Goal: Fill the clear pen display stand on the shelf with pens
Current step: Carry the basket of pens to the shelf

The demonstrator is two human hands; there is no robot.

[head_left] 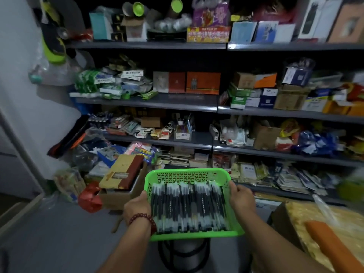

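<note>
A bright green plastic basket is held in front of me at waist height, filled with several black-and-clear pens lying side by side. My left hand grips the basket's left rim, a dark red bead bracelet on its wrist. My right hand grips the right rim. A clear pen display stand with a few coloured pens upright in it sits on the third shelf from the top, straight ahead above the basket.
Grey metal shelves packed with boxes and stationery fill the wall ahead. A cardboard box with a yellow-and-red case stands on the floor at left. A stool sits under the basket. A wrapped yellow bundle lies at right.
</note>
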